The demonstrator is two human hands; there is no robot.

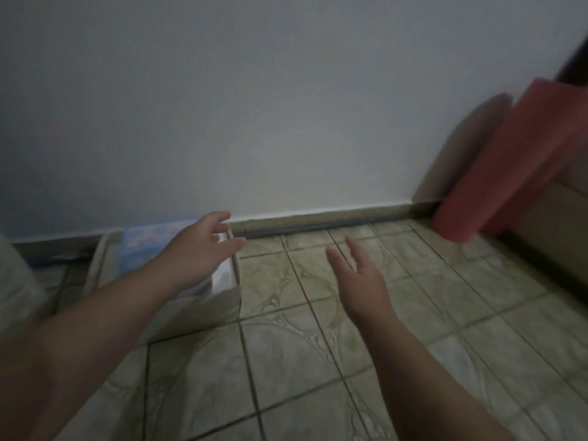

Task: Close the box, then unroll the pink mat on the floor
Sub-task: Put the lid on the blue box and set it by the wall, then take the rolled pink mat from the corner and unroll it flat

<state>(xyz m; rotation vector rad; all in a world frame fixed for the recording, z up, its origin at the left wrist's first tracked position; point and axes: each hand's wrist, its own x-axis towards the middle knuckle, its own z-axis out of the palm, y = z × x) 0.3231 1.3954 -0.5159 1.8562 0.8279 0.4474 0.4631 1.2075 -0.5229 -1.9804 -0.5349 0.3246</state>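
An open cardboard box stands on the tiled floor at the left, against the wall, with its flaps up and pale blue contents inside. My left hand hovers over the box's right side, fingers spread near the upright right flap, holding nothing. My right hand is open above the bare floor to the right of the box, fingers apart. The rolled pink mat leans against the wall at the far right, its lower end on the floor.
Beige patterned floor tiles fill the middle and front. A plain white wall with a skirting board runs across the back. A brown piece of furniture sits behind the mat at the right edge. A pale object stands at the left edge.
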